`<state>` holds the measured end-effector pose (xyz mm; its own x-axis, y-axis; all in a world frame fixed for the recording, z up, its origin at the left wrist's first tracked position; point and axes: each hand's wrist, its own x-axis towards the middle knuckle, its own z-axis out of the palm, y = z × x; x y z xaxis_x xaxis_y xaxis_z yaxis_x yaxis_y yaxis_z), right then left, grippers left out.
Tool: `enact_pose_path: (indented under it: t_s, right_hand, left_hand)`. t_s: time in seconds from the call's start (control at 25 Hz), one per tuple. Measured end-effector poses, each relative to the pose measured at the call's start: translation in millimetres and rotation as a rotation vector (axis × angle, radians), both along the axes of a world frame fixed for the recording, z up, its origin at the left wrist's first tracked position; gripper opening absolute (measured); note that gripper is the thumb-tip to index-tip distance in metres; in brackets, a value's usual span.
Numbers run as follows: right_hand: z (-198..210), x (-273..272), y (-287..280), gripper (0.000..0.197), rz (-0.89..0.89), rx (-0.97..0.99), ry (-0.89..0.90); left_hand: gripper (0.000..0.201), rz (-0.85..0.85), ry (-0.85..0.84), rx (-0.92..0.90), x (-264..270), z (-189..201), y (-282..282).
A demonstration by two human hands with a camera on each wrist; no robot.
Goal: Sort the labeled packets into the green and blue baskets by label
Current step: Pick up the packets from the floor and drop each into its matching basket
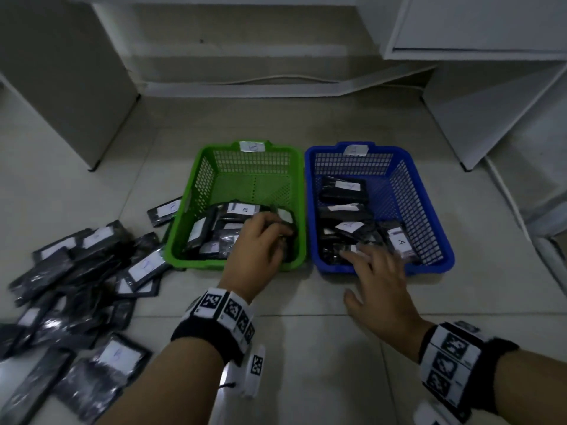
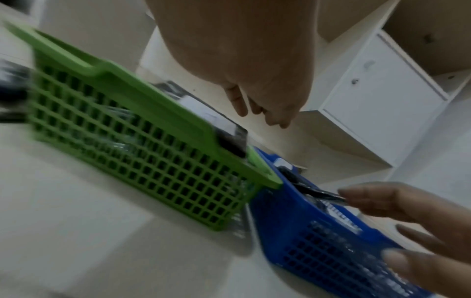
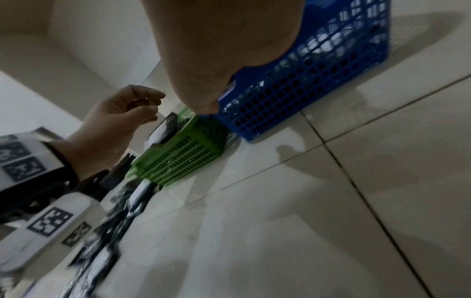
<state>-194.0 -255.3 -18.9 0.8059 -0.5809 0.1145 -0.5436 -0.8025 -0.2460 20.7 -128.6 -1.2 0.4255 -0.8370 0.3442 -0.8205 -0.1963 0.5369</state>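
The green basket (image 1: 251, 162) and the blue basket (image 1: 411, 191) stand side by side on the tiled floor, each with a paper tag on its far rim. Both hold several black packets with white labels; one in the blue basket reads A (image 1: 400, 240). My left hand (image 1: 260, 240) hovers over the green basket's near right corner, fingers loosely curled and holding nothing, just above a packet (image 2: 216, 121) leaning there. My right hand (image 1: 377, 277) reaches over the blue basket's near rim (image 2: 318, 252) with fingers spread and empty. A pile of unsorted packets (image 1: 76, 271) lies to the left.
One packet (image 1: 165, 211) lies alone by the green basket's left side. White cabinet panels (image 1: 61, 87) stand at the left, and shelving (image 1: 491, 102) at the right. A cable (image 1: 276, 78) runs along the back wall. Bare tiles (image 1: 306, 332) lie in front of the baskets.
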Motion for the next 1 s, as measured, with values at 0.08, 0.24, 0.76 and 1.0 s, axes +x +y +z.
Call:
enact_pose_path:
  t_s: [0.08,0.24,0.76,1.0]
  right_hand:
    - [4,6,12,0.065,0.065,0.01,0.027]
    - [2,58,64,0.059,0.257,0.125,-0.029]
    - [-48,200,201,0.055,0.952,0.392,0.291]
    - [-50,240,255,0.081,0.806,0.401,0.36]
  left_hand:
    - [0.026,0.102,0.036,-0.012,10,-6,25]
    - [0.03,0.283,0.093,0.02,44,-19,105]
    - [0.032,0.766,0.148,0.323,47,-75,315]
    - [0.068,0.907,0.349,0.468,33,-80,322]
